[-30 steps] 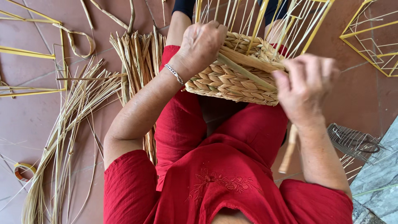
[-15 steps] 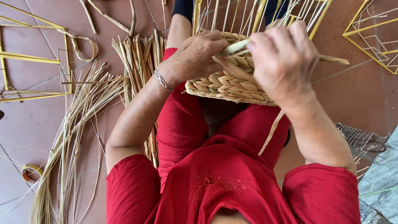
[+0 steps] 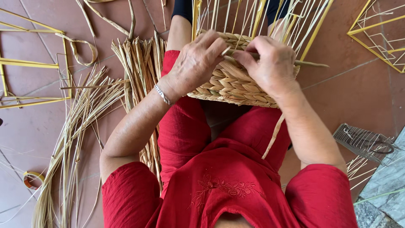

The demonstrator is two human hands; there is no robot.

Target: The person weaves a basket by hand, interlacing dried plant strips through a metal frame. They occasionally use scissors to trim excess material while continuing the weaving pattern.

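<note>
Left hand (image 3: 196, 63) and right hand (image 3: 270, 67), both pinching one flat straw strand (image 3: 310, 63) at the woven basket (image 3: 232, 84) rim; strand best kept taut and flat.

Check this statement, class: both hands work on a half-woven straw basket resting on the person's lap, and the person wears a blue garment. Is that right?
Not quite. The head view shows the garment is red, not blue. The rest holds: the left hand and right hand work on the half-woven straw basket on the lap.
</note>
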